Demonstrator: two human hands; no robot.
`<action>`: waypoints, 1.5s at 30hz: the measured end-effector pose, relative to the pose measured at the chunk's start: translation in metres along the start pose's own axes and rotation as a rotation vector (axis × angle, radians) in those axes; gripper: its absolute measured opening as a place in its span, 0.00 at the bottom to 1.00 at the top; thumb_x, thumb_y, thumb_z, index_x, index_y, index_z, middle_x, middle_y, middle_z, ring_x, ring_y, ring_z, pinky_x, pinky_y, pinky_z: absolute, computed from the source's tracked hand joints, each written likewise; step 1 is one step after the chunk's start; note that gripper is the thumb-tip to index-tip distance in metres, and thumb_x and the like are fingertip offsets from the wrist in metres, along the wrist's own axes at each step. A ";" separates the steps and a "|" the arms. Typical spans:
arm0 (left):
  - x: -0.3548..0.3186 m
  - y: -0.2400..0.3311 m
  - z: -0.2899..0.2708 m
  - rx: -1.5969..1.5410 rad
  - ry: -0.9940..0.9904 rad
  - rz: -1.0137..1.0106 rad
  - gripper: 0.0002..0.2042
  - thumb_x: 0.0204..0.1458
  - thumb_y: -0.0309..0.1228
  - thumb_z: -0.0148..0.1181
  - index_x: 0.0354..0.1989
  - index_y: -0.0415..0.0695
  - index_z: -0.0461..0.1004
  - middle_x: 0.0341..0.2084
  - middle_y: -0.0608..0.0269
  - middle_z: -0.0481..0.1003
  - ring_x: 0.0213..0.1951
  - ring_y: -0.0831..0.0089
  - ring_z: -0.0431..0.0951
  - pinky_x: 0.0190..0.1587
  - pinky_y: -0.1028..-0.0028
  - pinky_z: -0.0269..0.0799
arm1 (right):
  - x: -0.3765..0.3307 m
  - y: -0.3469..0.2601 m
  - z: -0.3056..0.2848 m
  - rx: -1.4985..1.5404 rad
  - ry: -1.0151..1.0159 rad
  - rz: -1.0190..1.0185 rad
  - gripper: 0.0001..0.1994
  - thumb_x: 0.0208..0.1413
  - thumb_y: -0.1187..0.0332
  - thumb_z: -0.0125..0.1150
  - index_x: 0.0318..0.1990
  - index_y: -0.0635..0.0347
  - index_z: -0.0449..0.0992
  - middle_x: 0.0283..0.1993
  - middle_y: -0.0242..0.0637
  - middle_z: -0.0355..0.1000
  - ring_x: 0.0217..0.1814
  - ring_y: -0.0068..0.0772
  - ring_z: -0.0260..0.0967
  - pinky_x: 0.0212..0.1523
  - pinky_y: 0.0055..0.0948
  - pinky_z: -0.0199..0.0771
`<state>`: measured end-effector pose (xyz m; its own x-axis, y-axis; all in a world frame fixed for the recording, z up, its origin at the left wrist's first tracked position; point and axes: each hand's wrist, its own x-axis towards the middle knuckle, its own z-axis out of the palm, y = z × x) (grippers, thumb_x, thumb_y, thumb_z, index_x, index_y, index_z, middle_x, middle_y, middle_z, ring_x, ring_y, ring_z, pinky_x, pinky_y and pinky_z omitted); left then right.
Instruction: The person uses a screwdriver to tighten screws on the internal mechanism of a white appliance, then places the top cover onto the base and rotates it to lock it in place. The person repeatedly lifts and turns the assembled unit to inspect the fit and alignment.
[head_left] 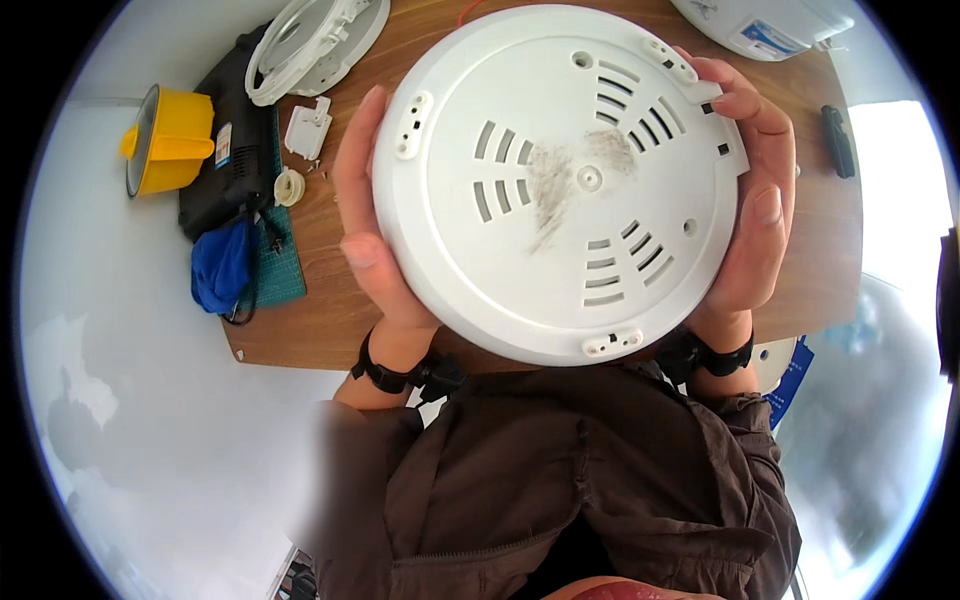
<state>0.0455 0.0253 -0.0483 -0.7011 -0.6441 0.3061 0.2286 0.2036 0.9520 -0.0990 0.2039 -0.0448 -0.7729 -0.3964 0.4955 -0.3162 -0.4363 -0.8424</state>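
Note:
Between my hands is a round white plastic appliance base [480, 260], its vented face turned up toward me. It has groups of slots, small feet at the rim, a central hole and dark smudges near the middle. My left hand [375, 230] grips the left edge, thumb and fingers spread along the rim. On the opposite side, my right hand [755, 210] curls around the edge, with fingertips by a notched tab at the upper right. What lies beneath the base is hidden. A bit of red wire [468, 12] shows beyond its far edge.
On the wooden table [815, 270], a white lid-like part [330, 60], small white pieces [307, 128], a black case [225, 140], a yellow container [175, 140] and a blue pouch [222, 268] on a green mat [285, 270] lie left. A white vessel [745, 25] and black object [838, 142] stand right.

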 end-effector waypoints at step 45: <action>0.064 0.080 -0.055 0.872 -0.642 0.182 0.25 0.72 0.46 0.45 0.70 0.44 0.68 0.59 0.55 0.76 0.58 0.65 0.76 0.62 0.70 0.69 | 0.006 0.000 -0.005 0.393 -0.152 0.177 0.39 0.54 0.57 0.66 0.68 0.70 0.59 0.71 0.47 0.60 0.73 0.39 0.59 0.73 0.38 0.57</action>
<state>0.0562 -0.0402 0.0473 -0.9842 -0.0988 0.1469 -0.0141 0.8709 0.4913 -0.1065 0.2051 -0.0431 -0.6973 -0.5939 0.4014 0.0688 -0.6128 -0.7872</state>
